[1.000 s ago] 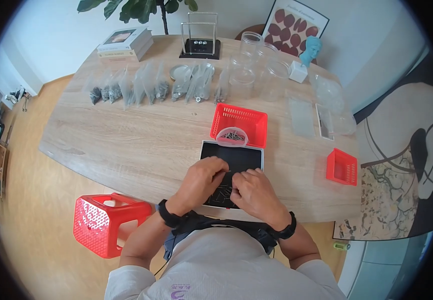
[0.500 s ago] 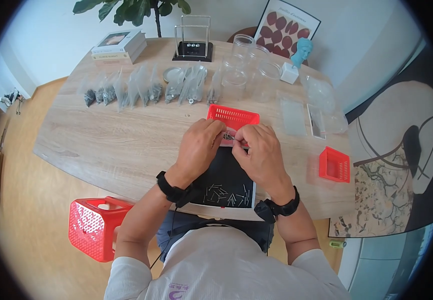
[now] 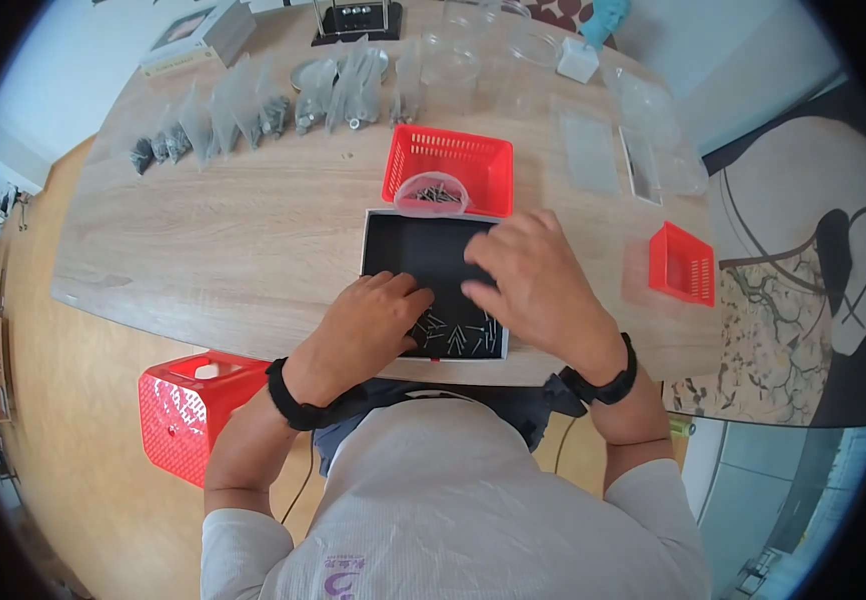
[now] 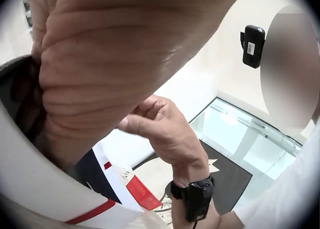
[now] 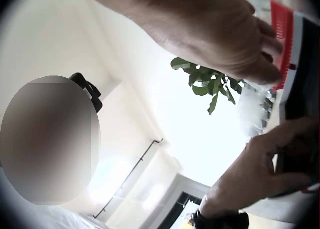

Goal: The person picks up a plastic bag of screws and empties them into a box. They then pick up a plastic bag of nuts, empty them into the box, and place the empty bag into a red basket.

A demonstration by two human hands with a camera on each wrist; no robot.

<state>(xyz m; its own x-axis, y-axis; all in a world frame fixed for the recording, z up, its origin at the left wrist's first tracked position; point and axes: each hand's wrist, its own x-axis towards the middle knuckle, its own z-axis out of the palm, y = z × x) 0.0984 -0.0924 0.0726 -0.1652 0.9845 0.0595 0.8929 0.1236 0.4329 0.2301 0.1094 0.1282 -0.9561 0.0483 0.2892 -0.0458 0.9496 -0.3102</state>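
A black tray (image 3: 408, 250) lies on the wooden table (image 3: 213, 250) in front of me, with several small nails (image 3: 456, 337) scattered at its near end. My left hand (image 3: 415, 303) rests its fingertips on the tray among the nails; whether it pinches one is hidden. Blurred by motion, my right hand (image 3: 488, 262) hovers over the tray's right side with loosely spread fingers, holding nothing that I can see. A small clear bag of nails (image 3: 433, 192) stands open at the tray's far edge, against a red basket (image 3: 450, 162). Both wrist views show mostly palms and ceiling.
Clear bags of hardware (image 3: 253, 110) line the far left of the table, with clear jars (image 3: 453, 60) and clear plastic boxes (image 3: 643, 150) at the far right. A small red basket (image 3: 685, 265) sits at the right edge. A red stool (image 3: 193, 410) stands on the floor to my left.
Half a second ago both hands were at the clear bag by the basket. They have drawn back toward me, to the tray's near end. The head view has tilted down.
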